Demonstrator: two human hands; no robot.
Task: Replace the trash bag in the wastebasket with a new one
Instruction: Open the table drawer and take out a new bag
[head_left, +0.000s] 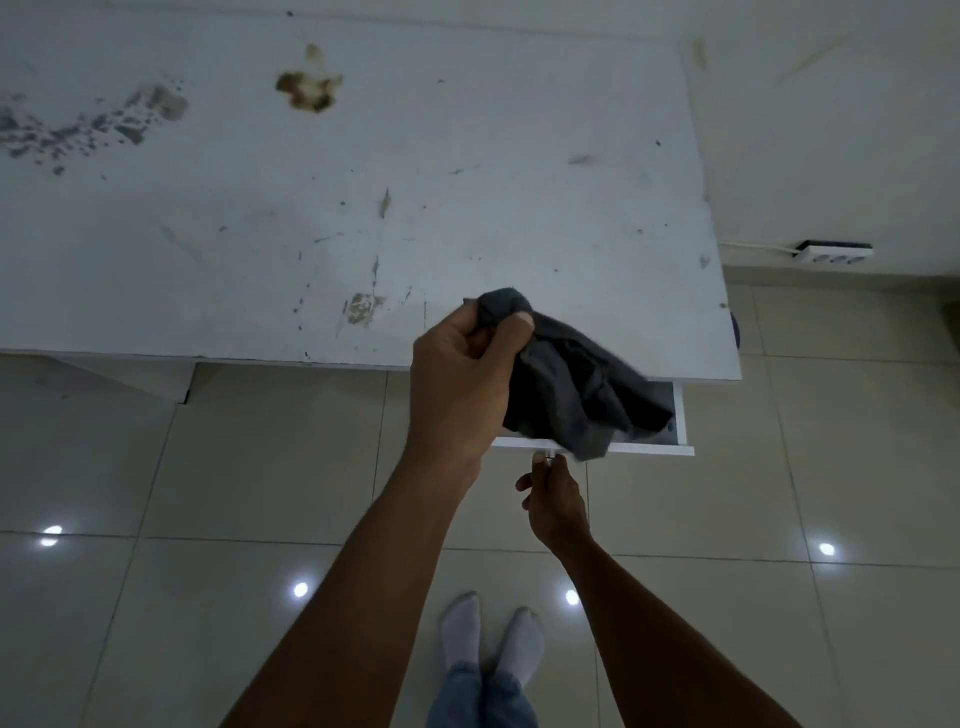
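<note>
My left hand (467, 374) grips a crumpled dark grey trash bag (576, 389), holding it up over the front edge of the white desk. The bag hangs down to the right and hides most of the open drawer below it. My right hand (553, 493) pinches the small knob (546, 458) on the front of that white drawer (680, 426), which is pulled out from under the desk at its right end. No wastebasket is in view.
The white desk top (363, 208) is stained and scuffed. A white power strip (834, 253) lies on the floor by the wall at the right. The beige tiled floor (234, 467) spreads below, with my socked feet (491, 639) near the bottom.
</note>
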